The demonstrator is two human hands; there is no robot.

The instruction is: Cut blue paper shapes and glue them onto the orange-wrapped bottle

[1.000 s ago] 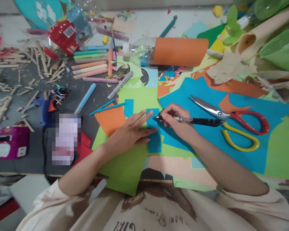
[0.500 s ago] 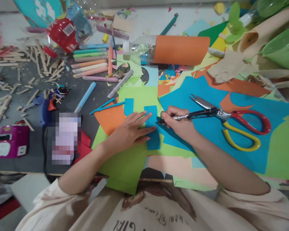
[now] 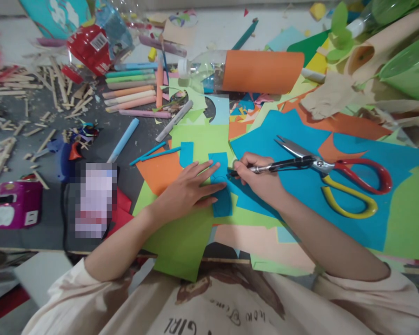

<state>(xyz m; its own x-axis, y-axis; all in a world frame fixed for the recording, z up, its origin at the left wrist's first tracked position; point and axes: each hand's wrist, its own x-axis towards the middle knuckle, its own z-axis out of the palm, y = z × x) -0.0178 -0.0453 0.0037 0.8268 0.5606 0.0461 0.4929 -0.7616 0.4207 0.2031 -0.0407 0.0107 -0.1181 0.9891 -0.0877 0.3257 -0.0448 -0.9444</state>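
Note:
My left hand (image 3: 188, 188) lies flat with fingers spread on a small blue paper strip (image 3: 222, 204), which rests on green paper (image 3: 181, 237). My right hand (image 3: 261, 179) grips a black and silver pen (image 3: 282, 165), its tip touching the top of the blue strip just beyond my left fingertips. Both forearms reach in from the bottom edge.
Red and yellow scissors (image 3: 342, 179) lie on a large blue sheet (image 3: 352, 218) to the right. An orange-wrapped bottle (image 3: 251, 72), pastel chalk sticks (image 3: 132, 93), wooden sticks (image 3: 52, 93), a magenta box (image 3: 17, 204) and paper scraps crowd the table.
The pen has swung so its rear end now points up toward the scissors, and its tip has shifted slightly along the blue strip. My left hand has stayed pressed on the strip.

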